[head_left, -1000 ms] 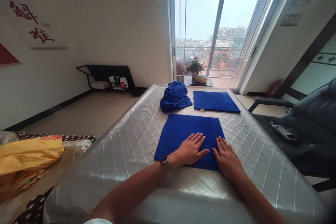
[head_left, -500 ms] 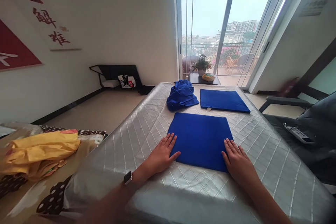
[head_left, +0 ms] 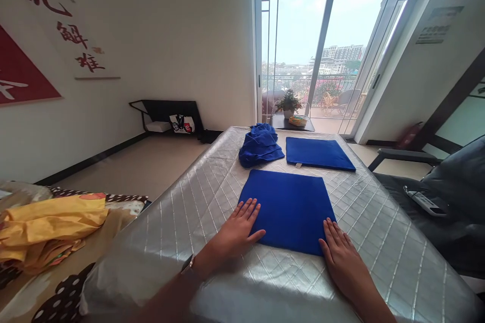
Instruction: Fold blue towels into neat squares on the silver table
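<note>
A flat blue fabric piece, square like a cushion cover (head_left: 290, 212), lies smooth in front of me on the silver quilted table cover (head_left: 197, 202). My left hand (head_left: 242, 224) rests flat over its left edge, fingers stretched out on the fabric. At the lower right edge lies my right hand (head_left: 339, 250), also flat, fingertips on the border and the palm on the table cover. Behind this piece is a second flat blue fabric piece (head_left: 320, 153) with a small white tag (head_left: 298, 165). A crumpled heap of blue fabric (head_left: 260, 145) sits to its left.
Yellow cloth (head_left: 56, 222) lies on patterned bedding at the left. A black armchair (head_left: 447, 186) with a remote control (head_left: 426, 202) on it stands at the right. Beyond the far edge, a small table (head_left: 290, 123) bears a potted plant (head_left: 288, 103) before a glass sliding door.
The view has tilted up slightly. My left hand has shifted a little inward over the fabric, while my right hand has slid slightly toward me along the right edge.
</note>
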The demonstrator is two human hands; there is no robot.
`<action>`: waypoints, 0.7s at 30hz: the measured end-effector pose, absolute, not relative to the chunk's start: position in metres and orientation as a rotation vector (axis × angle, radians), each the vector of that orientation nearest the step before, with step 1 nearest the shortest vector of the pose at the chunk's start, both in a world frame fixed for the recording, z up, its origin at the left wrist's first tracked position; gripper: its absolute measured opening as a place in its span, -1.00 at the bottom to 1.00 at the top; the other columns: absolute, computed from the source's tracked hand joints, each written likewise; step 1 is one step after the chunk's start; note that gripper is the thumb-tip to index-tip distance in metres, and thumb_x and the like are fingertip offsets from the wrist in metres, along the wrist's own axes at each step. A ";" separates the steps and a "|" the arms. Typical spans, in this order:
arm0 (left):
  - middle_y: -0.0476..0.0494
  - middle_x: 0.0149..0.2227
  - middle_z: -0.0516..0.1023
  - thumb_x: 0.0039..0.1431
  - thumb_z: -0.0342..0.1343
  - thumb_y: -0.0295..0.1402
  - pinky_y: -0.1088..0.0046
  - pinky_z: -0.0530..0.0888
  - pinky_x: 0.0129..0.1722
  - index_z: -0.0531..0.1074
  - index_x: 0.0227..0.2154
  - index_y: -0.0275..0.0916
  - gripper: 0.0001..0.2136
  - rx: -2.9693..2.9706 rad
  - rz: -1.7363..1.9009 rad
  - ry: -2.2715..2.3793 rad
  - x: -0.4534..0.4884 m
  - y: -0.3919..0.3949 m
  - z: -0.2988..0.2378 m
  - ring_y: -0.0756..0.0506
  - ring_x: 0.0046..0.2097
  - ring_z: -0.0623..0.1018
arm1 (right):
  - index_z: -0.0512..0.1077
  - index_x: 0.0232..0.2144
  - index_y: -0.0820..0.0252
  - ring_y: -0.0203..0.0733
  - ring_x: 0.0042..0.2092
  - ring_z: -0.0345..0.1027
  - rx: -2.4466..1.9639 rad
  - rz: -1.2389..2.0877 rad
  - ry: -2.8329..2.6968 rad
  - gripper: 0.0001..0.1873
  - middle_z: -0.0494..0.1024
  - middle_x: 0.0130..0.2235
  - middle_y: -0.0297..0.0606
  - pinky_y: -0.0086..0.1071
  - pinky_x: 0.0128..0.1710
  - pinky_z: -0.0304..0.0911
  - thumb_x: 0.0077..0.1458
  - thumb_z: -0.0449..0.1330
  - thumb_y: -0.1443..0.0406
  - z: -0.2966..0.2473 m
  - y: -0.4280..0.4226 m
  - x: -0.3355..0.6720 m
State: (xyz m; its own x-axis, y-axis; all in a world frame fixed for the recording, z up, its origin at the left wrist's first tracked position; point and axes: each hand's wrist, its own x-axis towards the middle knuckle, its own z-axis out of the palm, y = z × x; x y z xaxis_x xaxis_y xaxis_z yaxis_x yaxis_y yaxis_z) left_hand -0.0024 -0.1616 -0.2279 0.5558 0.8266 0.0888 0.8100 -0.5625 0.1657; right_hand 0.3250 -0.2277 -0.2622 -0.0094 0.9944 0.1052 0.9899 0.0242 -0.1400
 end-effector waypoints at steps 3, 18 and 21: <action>-0.20 0.44 -0.12 0.39 -0.31 0.12 0.14 -0.09 0.40 -0.09 0.42 -0.19 -0.31 2.749 0.273 1.167 0.037 -0.164 -0.217 -0.18 0.45 -0.11 | 0.03 0.38 0.41 -0.12 0.43 -0.23 -2.079 0.025 -2.124 -0.28 0.00 0.41 -0.13 -0.07 0.40 -0.15 0.34 -0.33 0.09 -0.261 -0.228 0.325; -0.11 0.44 -0.09 0.42 -0.30 0.08 0.22 -0.12 0.41 -0.14 0.42 -0.18 -0.34 2.723 0.326 0.870 0.082 -0.169 -0.221 -0.12 0.44 -0.09 | 0.03 0.38 0.41 -0.12 0.43 -0.23 -2.070 0.005 -2.154 -0.24 0.02 0.41 -0.10 -0.06 0.40 -0.18 0.32 -0.34 0.07 -0.266 -0.229 0.330; -0.06 0.44 -0.14 0.44 -0.27 0.02 0.21 -0.14 0.41 -0.22 0.43 -0.11 -0.37 2.708 0.297 0.864 0.052 -0.181 -0.218 -0.12 0.44 -0.10 | 0.04 0.38 0.40 -0.11 0.43 -0.20 -2.072 0.005 -2.142 -0.24 0.03 0.41 -0.11 -0.04 0.39 -0.15 0.32 -0.35 0.06 -0.265 -0.230 0.329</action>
